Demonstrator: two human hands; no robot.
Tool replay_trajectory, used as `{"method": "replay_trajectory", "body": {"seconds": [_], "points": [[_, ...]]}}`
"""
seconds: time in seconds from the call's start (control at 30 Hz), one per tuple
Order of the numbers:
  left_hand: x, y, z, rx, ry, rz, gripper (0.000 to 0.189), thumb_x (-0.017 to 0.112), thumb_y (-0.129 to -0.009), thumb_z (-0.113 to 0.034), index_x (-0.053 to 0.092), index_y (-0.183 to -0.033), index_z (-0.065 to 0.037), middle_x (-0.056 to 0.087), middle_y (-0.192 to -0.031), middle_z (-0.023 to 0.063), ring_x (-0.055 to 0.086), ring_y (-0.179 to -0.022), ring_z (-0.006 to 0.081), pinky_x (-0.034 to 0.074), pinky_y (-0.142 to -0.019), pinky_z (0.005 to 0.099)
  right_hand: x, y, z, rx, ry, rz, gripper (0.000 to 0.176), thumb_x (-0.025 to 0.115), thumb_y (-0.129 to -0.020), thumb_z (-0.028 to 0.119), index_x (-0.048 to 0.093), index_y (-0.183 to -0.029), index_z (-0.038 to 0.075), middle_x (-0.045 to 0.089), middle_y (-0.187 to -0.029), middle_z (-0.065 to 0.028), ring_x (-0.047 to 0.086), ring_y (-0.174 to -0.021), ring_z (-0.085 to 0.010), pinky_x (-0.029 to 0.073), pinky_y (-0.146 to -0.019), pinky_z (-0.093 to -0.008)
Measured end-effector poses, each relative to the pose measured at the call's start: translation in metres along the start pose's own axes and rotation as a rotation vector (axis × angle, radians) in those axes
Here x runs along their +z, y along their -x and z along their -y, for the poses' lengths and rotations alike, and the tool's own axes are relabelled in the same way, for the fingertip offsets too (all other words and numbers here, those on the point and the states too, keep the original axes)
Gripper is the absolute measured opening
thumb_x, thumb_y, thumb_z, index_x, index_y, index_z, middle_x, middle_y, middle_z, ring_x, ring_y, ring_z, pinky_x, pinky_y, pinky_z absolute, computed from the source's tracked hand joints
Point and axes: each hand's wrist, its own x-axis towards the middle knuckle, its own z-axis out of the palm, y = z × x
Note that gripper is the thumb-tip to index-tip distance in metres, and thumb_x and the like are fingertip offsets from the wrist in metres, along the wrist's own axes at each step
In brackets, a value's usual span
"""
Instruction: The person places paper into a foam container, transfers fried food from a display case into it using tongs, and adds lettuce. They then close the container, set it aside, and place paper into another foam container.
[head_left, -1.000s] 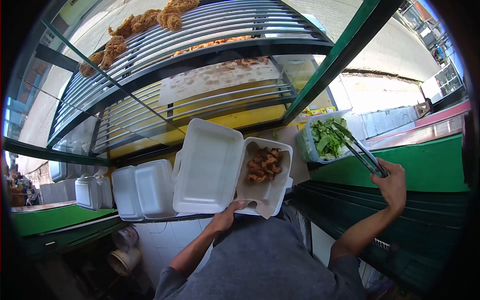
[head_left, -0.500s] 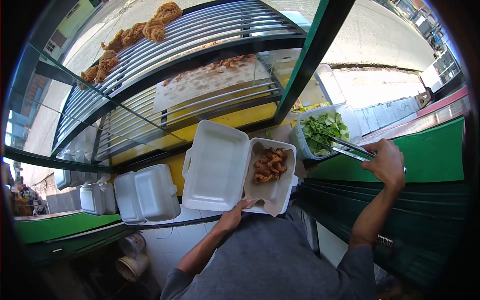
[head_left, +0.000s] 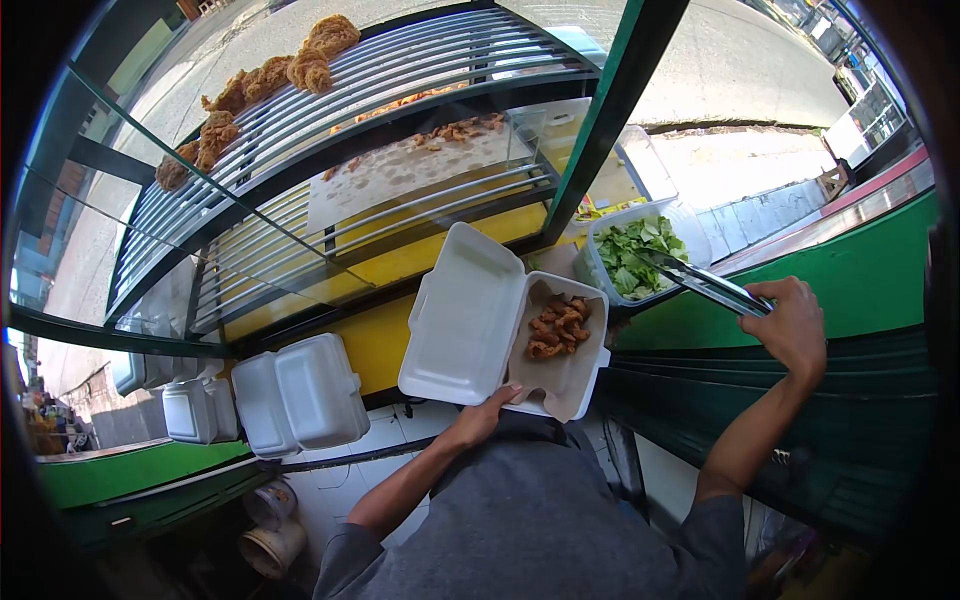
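Note:
My left hand (head_left: pixel 482 418) grips the near edge of an open white foam takeaway box (head_left: pixel 455 320), its thumb over the rim. The lid half lies back to the left. Brown paper (head_left: pixel 580 385) lines the right half, with small pieces of fried chicken (head_left: pixel 559 326) on it. My right hand (head_left: pixel 790 325) is closed around metal tongs (head_left: pixel 718 289). Their tips reach into cut green lettuce (head_left: pixel 635 255) and are partly hidden by the leaves. The lettuce sits in a clear plastic tub (head_left: pixel 652 300), just right of the foam box.
Ahead, large fried chicken pieces (head_left: pixel 267 78) lie on a slatted metal rack (head_left: pixel 400 90) in a glass case. Below them, smaller bits rest on a paper sheet (head_left: pixel 400 175). Closed foam boxes (head_left: pixel 315 385) stand at left. A green post (head_left: pixel 610 130) rises before the tub.
My left hand has shifted the foam box rightward, closer to the lettuce tub. The tongs' arms look closer together, and my right hand has moved slightly right.

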Motion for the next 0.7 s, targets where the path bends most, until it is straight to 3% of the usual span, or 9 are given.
{"method": "replay_trajectory", "body": {"seconds": [0.07,0.17,0.3,0.5,0.7], "points": [[0.000,-0.002,0.001,0.008,0.001,0.016,0.047,0.053,-0.097,-0.035,0.059,-0.115,0.007,0.062,-0.109,0.0136,0.053,-0.104,0.0225,0.040,-0.096,0.0304,-0.001,-0.008,0.014,0.029,0.079,0.082,0.041,0.079,-0.059,0.020,0.076,-0.099,0.012,0.069,-0.098,-0.0134,0.063,-0.098,-0.0319,0.049,-0.088,-0.0420],[0.000,-0.002,0.001,-0.133,0.075,-0.013,0.046,0.054,-0.097,-0.036,0.060,-0.115,0.006,0.062,-0.110,0.0133,0.053,-0.105,0.0217,0.039,-0.096,0.0297,0.012,-0.028,0.017,-0.027,0.191,0.127,0.039,0.077,-0.062,0.019,0.076,-0.101,0.014,0.070,-0.099,-0.0131,0.066,-0.093,-0.0318,0.051,-0.086,-0.0410],[-0.002,-0.005,0.010,-0.081,0.128,-0.015,0.046,0.055,-0.096,-0.036,0.062,-0.113,0.006,0.062,-0.109,0.0120,0.053,-0.104,0.0206,0.039,-0.095,0.0292,0.004,-0.029,0.017,-0.035,0.200,0.142,0.039,0.076,-0.064,0.019,0.075,-0.103,0.016,0.070,-0.100,-0.0128,0.066,-0.091,-0.0320,0.051,-0.086,-0.0418],[0.000,-0.010,0.013,-0.071,0.166,0.012,0.046,0.054,-0.096,-0.035,0.060,-0.113,0.007,0.062,-0.109,0.0107,0.053,-0.104,0.0198,0.039,-0.096,0.0285,0.003,-0.015,-0.003,-0.014,0.129,0.066,0.038,0.075,-0.066,0.023,0.075,-0.103,0.016,0.067,-0.098,-0.0149,0.063,-0.098,-0.0315,0.049,-0.089,-0.0432],[-0.001,-0.016,0.023,-0.023,0.161,-0.001,0.045,0.053,-0.097,-0.035,0.060,-0.111,0.007,0.062,-0.106,0.0099,0.054,-0.102,0.0196,0.040,-0.094,0.0289,0.015,-0.006,-0.029,-0.161,-0.014,-0.142,0.034,0.076,-0.067,0.024,0.075,-0.100,0.013,0.068,-0.095,-0.0152,0.061,-0.096,-0.0328,0.047,-0.087,-0.0428]]}}
